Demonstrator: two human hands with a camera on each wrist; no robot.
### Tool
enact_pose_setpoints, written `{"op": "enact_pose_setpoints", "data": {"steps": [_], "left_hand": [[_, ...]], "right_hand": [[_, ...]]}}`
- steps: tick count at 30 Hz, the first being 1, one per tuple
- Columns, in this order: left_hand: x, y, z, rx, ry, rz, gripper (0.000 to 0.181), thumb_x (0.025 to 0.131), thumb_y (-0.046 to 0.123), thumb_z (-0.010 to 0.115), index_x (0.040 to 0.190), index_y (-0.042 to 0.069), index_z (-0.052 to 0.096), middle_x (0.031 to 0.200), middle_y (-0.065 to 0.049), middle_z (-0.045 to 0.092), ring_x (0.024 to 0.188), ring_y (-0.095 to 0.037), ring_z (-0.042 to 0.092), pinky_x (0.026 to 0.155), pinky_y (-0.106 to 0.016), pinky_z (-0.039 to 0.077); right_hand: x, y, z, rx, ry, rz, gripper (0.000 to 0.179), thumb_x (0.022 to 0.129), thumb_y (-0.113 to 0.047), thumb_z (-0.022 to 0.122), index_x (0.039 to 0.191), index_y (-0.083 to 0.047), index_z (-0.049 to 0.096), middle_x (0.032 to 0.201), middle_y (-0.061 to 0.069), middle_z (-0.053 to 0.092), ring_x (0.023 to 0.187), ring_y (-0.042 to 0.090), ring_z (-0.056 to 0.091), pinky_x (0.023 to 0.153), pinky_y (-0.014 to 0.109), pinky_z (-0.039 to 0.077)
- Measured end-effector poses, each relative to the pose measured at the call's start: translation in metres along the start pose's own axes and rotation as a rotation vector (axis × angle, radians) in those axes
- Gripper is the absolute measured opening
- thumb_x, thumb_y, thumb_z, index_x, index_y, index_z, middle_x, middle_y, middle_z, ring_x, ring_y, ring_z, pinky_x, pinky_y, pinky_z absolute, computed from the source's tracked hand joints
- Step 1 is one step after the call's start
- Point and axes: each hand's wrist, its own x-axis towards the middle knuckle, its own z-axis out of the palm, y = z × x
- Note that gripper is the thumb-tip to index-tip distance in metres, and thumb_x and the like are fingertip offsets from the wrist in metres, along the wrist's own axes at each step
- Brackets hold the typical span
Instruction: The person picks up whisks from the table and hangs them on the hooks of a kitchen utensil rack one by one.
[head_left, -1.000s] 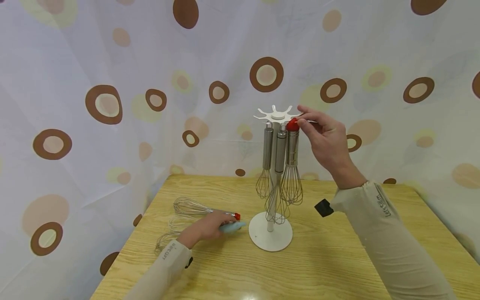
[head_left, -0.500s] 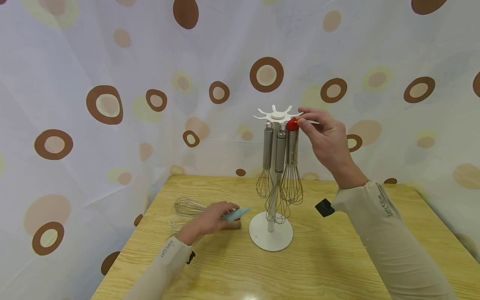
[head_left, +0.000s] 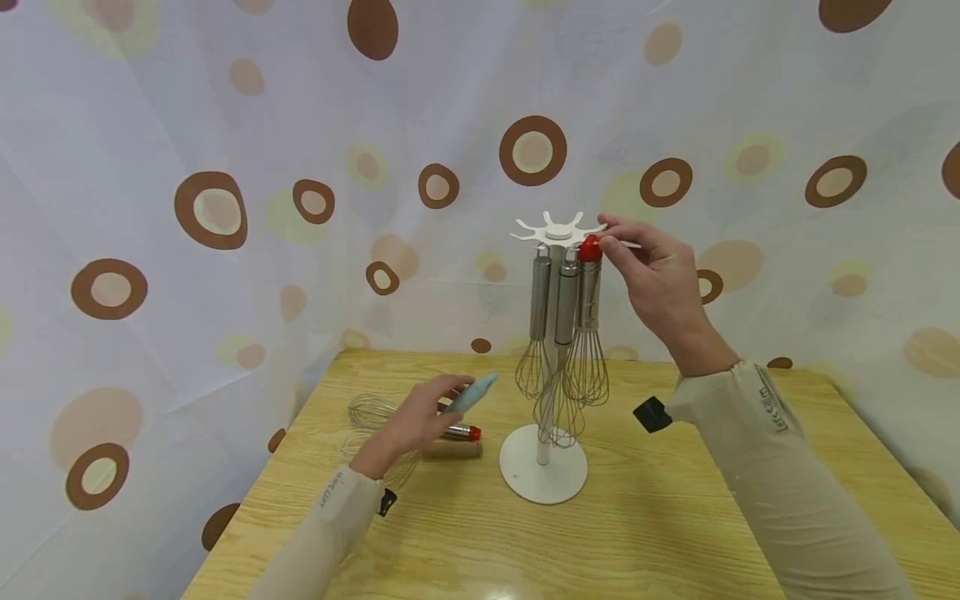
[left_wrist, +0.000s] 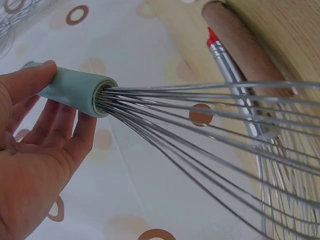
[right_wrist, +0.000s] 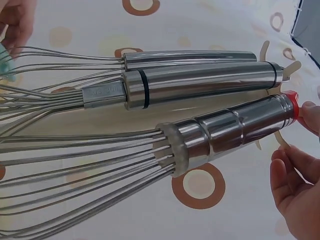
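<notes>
Lifting's what changed here: the left hand (head_left: 414,419) has brought the light blue whisk (head_left: 474,393) up higher than a second ago, handle tip angled up, thumb and fingers wrapped round the handle. That leaves the brown-handled whisk (head_left: 456,449) and the red-tipped whisk on the table (head_left: 461,432) showing much better, lying side by side just left of the stand (head_left: 542,483). So I'd say the blue one is free of the pile, off the table (head_left: 637,525) but not yet at the hooks. Right hand (head_left: 660,275) has hardly budged: its fingers are pinching around the top of the hanging red-tipped whisk (head_left: 589,292), though honestly I can't tell if that's the loop, the hook or both. Next to that hang the slim steel whisk (head_left: 539,296) and the black-banded whisk (head_left: 567,308). Those three crowd the near side of the rack, wires overlapping in the head view, so I reckon they'd be the main thing in the way. Spotted curtain (head_left: 450,83) behind it all.
</notes>
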Motion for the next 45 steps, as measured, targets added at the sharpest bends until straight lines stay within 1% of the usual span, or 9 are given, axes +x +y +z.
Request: {"op": "enact_pose_setpoints", "data": {"steps": [9,13,18,21,27,32,36,39,45], "left_hand": [[0.010,0.014,-0.008,-0.123,0.102,0.053,0.052,0.088,-0.001,0.064,0.136,0.008,0.046,0.125,-0.014,0.056,0.107,-0.027,0.058,0.083,-0.036,0.051],[0.013,0.021,-0.011,-0.168,0.147,0.074,0.052,0.088,-0.001,0.064,0.135,0.010,0.045,0.123,-0.017,0.057,0.108,-0.029,0.058,0.085,-0.038,0.051],[0.018,0.028,-0.014,-0.225,0.178,0.056,0.052,0.090,0.003,0.063,0.136,0.017,0.043,0.123,-0.015,0.058,0.104,-0.027,0.061,0.086,-0.041,0.049],[0.021,0.032,-0.016,-0.238,0.209,0.053,0.052,0.090,0.005,0.064,0.135,0.020,0.044,0.121,-0.012,0.060,0.101,-0.025,0.063,0.086,-0.041,0.049],[0.029,0.044,-0.019,-0.240,0.275,0.109,0.054,0.088,0.004,0.067,0.134,0.015,0.043,0.117,-0.015,0.061,0.098,-0.029,0.062,0.085,-0.044,0.050],[0.035,0.054,-0.020,-0.277,0.302,0.098,0.055,0.085,0.002,0.069,0.133,0.012,0.044,0.115,-0.017,0.061,0.099,-0.028,0.060,0.087,-0.043,0.049],[0.035,0.072,-0.025,-0.296,0.313,0.101,0.054,0.085,-0.002,0.068,0.133,0.005,0.044,0.114,-0.022,0.059,0.099,-0.034,0.059,0.087,-0.046,0.048],[0.036,0.084,-0.028,-0.294,0.325,0.132,0.053,0.085,-0.003,0.067,0.132,0.002,0.043,0.114,-0.024,0.058,0.098,-0.036,0.058,0.086,-0.046,0.048],[0.054,0.081,-0.027,-0.266,0.366,0.174,0.057,0.083,0.000,0.071,0.132,0.009,0.044,0.113,-0.018,0.059,0.099,-0.027,0.059,0.082,-0.037,0.049]], "right_hand": [[0.003,0.006,-0.002,0.022,-0.014,0.017,0.020,0.094,-0.015,0.059,0.104,0.002,0.065,0.130,0.009,0.057,0.114,0.015,0.057,0.093,0.024,0.044],[0.004,0.006,-0.003,0.033,-0.026,0.018,0.018,0.094,-0.015,0.058,0.103,-0.001,0.066,0.131,0.009,0.056,0.117,0.016,0.055,0.094,0.025,0.044],[0.005,0.007,-0.005,0.071,-0.045,0.014,0.015,0.095,-0.012,0.057,0.101,-0.002,0.066,0.131,0.011,0.056,0.121,0.016,0.052,0.094,0.024,0.044],[0.006,0.008,-0.007,0.100,-0.063,0.015,0.014,0.095,-0.012,0.056,0.101,-0.003,0.066,0.132,0.011,0.055,0.123,0.017,0.050,0.095,0.025,0.043],[0.008,0.011,-0.008,0.121,-0.073,0.025,0.013,0.096,-0.012,0.056,0.102,-0.005,0.065,0.132,0.011,0.055,0.122,0.017,0.051,0.093,0.023,0.043],[0.009,0.012,-0.008,0.143,-0.080,0.017,0.013,0.096,-0.011,0.055,0.101,-0.004,0.064,0.133,0.012,0.055,0.120,0.016,0.052,0.087,0.020,0.043],[0.009,0.013,-0.009,0.152,-0.086,0.012,0.012,0.096,-0.011,0.055,0.101,-0.004,0.064,0.133,0.012,0.054,0.121,0.016,0.051,0.086,0.019,0.043],[0.009,0.014,-0.010,0.163,-0.090,0.007,0.013,0.096,-0.011,0.054,0.102,-0.003,0.063,0.133,0.013,0.054,0.121,0.016,0.051,0.085,0.020,0.043],[0.009,0.016,-0.011,0.182,-0.095,0.000,0.014,0.097,-0.011,0.053,0.103,-0.003,0.062,0.133,0.013,0.054,0.122,0.016,0.050,0.086,0.021,0.043]]}}
